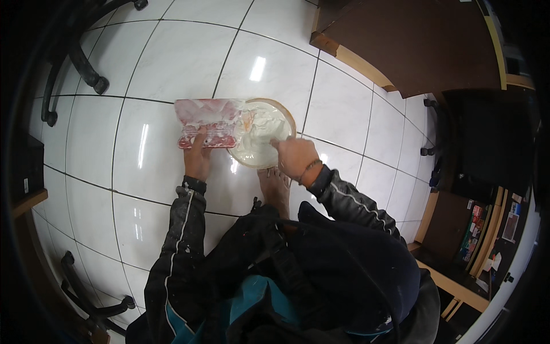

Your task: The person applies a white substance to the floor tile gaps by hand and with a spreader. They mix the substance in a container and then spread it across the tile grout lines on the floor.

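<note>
My left hand grips a wide red scraper by its ridged handle edge. White paste is smeared over the scraper's broad blade, which overlaps the left rim of a round tub. White paste fills the tub, with a small orange streak near the scraper. Over the tub's right side, my right hand is closed, knuckles up, its fingertips turned toward the paste. Whatever it may hold is hidden beneath the fingers. A dark bracelet circles that wrist.
My bare foot stands against the tub's near side on white floor tiles. Wheeled chair legs are at far left, and another chair base at lower left. Brown wooden furniture stands at upper right, with shelves along the right.
</note>
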Demonstrator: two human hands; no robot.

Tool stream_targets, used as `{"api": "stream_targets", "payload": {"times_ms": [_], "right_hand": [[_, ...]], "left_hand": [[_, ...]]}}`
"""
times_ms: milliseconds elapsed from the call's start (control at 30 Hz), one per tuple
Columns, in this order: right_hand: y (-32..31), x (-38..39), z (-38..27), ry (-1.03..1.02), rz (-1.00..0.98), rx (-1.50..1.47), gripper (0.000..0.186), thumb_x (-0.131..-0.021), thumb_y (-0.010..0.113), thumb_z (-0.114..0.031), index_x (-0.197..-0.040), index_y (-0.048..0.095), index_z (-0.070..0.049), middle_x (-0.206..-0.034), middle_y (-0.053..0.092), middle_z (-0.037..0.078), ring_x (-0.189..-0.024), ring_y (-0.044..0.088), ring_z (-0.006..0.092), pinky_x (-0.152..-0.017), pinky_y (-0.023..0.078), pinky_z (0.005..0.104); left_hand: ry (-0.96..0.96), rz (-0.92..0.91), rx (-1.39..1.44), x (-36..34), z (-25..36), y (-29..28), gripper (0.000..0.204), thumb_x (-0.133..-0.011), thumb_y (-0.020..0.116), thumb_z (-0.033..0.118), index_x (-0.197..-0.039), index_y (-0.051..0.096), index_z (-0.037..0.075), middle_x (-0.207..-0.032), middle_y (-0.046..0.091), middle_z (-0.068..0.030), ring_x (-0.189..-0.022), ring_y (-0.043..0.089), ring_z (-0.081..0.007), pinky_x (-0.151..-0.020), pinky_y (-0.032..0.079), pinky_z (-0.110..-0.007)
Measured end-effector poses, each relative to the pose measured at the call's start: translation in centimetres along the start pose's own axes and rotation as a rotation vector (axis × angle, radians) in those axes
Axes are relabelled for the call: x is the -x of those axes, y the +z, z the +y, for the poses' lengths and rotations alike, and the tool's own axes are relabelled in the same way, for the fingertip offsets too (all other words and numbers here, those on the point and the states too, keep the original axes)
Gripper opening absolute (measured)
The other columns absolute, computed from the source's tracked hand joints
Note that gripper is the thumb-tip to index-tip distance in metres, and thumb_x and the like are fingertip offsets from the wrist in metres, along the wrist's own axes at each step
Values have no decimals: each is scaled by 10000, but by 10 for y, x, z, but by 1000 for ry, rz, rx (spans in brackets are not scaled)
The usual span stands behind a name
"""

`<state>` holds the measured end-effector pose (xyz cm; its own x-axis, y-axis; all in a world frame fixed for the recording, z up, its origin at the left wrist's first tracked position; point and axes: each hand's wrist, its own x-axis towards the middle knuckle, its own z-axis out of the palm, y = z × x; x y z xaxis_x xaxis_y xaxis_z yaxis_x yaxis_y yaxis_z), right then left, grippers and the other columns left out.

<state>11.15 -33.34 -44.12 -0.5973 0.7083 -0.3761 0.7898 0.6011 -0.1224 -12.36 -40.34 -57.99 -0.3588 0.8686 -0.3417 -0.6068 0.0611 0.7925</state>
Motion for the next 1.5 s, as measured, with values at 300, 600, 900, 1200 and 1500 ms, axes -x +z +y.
{"api": "stream_targets", "payload": {"times_ms": [300, 600, 900, 1200, 1500], "right_hand": [[41, -43, -19, 176, 182, 16, 227, -782, 501, -112, -977, 592, -40, -720, 623, 158, -709, 636, 318, -588, 516, 406], [8, -64, -10, 96, 192, -52, 126, -739, 565, -139, -825, 608, -56, -719, 634, 167, -711, 641, 321, -614, 511, 434], [-1, -19, -10, -86, -76, 51, 270, -784, 534, -154, -1027, 618, -74, -730, 618, 128, -696, 639, 298, -574, 508, 421], [8, 13, -3, 57, -49, 14, 328, -745, 549, -150, -1064, 617, -121, -689, 621, 123, -667, 633, 302, -560, 496, 432], [-1, 4, 12, 127, -69, -80, 236, -719, 563, -198, -912, 687, -143, -729, 650, 132, -683, 646, 305, -629, 512, 445]], "left_hand": [[-212, -11, 546, 9, 12, 37, 398, -916, 466, 203, -1254, 406, 0, -1253, 498, -156, -1146, 498, -299, -985, 398, -471], [-249, -39, 466, 5, 14, 31, 374, -929, 448, 229, -1237, 426, 17, -1232, 516, -138, -1121, 519, -284, -978, 407, -441], [-266, -48, 436, 1, 20, 27, 345, -929, 474, 194, -1222, 437, 16, -1201, 532, -113, -1084, 546, -254, -955, 431, -413], [-326, -80, 254, 6, 8, 26, 358, -931, 477, 191, -1225, 437, -9, -1186, 535, -124, -1094, 538, -254, -953, 437, -428], [-330, -137, 390, 13, 21, 30, 412, -923, 446, 214, -1268, 396, -5, -1245, 503, -170, -1146, 501, -333, -982, 397, -528]]}}
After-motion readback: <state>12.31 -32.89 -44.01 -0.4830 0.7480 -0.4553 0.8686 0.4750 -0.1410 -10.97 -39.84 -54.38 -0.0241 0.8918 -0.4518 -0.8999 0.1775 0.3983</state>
